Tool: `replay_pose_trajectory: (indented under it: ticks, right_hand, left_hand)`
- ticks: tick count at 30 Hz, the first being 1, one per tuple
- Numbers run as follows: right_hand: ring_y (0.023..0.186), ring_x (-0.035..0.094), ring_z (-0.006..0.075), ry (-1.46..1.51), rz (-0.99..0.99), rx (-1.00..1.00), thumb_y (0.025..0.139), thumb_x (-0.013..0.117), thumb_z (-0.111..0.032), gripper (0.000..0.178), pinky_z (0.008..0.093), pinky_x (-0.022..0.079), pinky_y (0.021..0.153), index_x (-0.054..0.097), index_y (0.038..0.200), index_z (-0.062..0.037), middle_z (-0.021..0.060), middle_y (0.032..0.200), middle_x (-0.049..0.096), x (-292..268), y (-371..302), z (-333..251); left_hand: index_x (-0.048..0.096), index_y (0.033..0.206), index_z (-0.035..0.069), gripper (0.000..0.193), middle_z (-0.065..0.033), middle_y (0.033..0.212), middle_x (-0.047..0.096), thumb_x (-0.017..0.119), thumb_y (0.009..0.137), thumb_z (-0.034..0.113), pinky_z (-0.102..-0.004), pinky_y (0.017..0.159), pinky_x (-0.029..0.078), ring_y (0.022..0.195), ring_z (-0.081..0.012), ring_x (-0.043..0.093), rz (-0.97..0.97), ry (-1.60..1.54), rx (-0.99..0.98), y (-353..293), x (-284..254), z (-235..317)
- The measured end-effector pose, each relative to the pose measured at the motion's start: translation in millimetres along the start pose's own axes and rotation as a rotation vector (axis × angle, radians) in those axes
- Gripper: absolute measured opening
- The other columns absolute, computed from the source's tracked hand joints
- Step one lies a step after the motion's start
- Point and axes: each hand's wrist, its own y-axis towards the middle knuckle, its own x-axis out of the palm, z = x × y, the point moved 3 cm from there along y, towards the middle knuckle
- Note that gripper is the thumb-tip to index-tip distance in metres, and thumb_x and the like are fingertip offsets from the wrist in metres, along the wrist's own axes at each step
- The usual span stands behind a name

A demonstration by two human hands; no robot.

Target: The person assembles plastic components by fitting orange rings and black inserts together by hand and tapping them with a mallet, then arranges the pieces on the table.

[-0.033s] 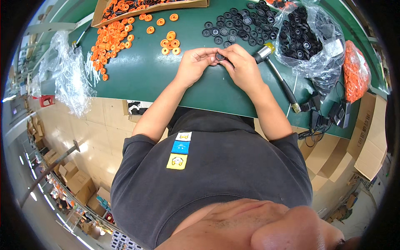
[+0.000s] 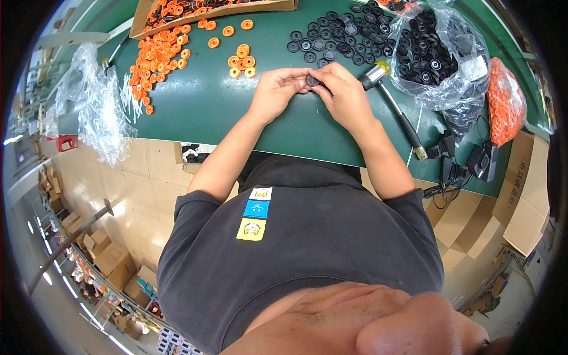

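A small black round wheel-like cap [image 2: 312,80] is pinched between my two hands above the green table. My left hand [image 2: 277,93] grips its left side with fingers closed. From the other side, the thumb and fingers of my right hand [image 2: 345,97] close on it; part of the cap is hidden behind fingertips. Beyond my hands, to the right, lie many loose black caps [image 2: 337,38]. A small cluster of orange round pieces [image 2: 242,61] sits just past my left hand. Close by my right hand rests a mallet [image 2: 399,112] with a yellow-tipped head and black grip.
A heap of orange pieces [image 2: 155,62] spreads at left before a cardboard tray [image 2: 225,12]. Clear plastic bags hold black caps [image 2: 427,50] and orange parts [image 2: 504,106] at right. Crumpled plastic [image 2: 100,106] hangs over the left edge. Cables and an adapter [image 2: 476,160] lie near right.
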Motion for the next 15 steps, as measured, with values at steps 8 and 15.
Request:
replay_pose_trajectory:
  ticks: [8, 15]
  right_hand:
    - [0.082, 0.066, 0.0321, -0.02, 0.011, 0.024, 0.077, 0.075, 0.0, 0.028, 0.0389, 0.054, 0.071, 0.069, 0.105, 0.0005, 0.0125, 0.095, 0.064, 0.9, 0.9, -1.6]
    - [0.083, 0.067, 0.0275, -0.006, -0.031, 0.042, 0.078, 0.075, 0.003, 0.032, 0.0335, 0.055, 0.072, 0.068, 0.11, 0.0027, 0.0132, 0.097, 0.065, 0.6, 0.2, 0.1]
  left_hand:
    - [0.063, 0.126, -0.006, 0.029, -0.0117, 0.114, 0.07, 0.056, 0.098, -0.002, -0.0275, 0.089, 0.056, 0.098, -0.0147, 0.067, -0.007, -0.013, -0.033, 0.0, 0.5, 6.2]
    - [0.065, 0.124, -0.006, 0.028, -0.0106, 0.111, 0.071, 0.059, 0.098, 0.004, -0.0264, 0.087, 0.056, 0.093, -0.0137, 0.068, -0.053, -0.052, -0.038, 1.8, -2.7, 9.8]
